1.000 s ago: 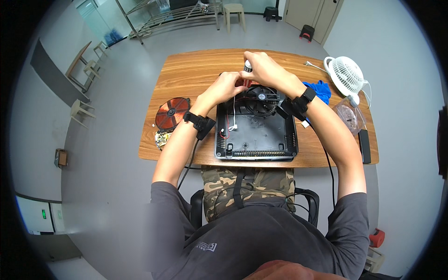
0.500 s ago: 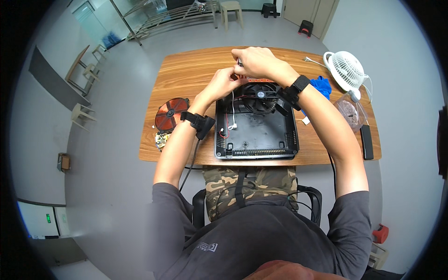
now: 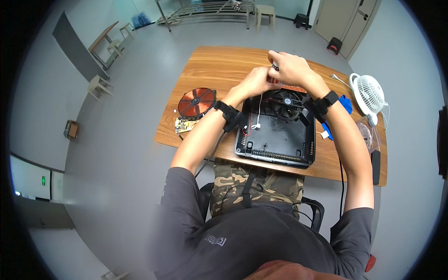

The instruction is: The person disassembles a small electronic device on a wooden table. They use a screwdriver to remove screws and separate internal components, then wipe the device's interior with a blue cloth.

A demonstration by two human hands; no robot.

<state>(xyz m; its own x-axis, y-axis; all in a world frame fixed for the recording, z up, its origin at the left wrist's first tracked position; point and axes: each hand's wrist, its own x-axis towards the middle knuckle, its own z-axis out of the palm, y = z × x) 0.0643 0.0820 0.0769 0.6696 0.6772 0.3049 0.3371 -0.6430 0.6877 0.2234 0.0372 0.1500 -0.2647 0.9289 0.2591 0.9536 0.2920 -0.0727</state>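
A black square appliance housing (image 3: 280, 140) lies open on the wooden table before me, with a round black fan (image 3: 285, 101) in its far part. Along its far edge runs an orange-red strip (image 3: 295, 88). My left hand (image 3: 254, 83) reaches to the far left corner, fingers closed beside the strip; what they pinch is hidden. Just beyond, my right hand (image 3: 293, 69) is closed in a fist around a small dark thing that I cannot make out. A white wire with a plug (image 3: 256, 126) and a thin red wire (image 3: 246, 132) lie inside the housing.
To the left are a copper coil disc (image 3: 197, 102) and a circuit board (image 3: 185, 125). A white desk fan (image 3: 370, 94), blue cloth (image 3: 345, 103), clear plastic container (image 3: 365, 130) and black bar (image 3: 376, 167) stand at the right. Black cables hang from both wrist straps.
The view has swung so the table and both hands sit further right and slightly tilted. Both hands keep nearly the same grip at the housing's far edge.
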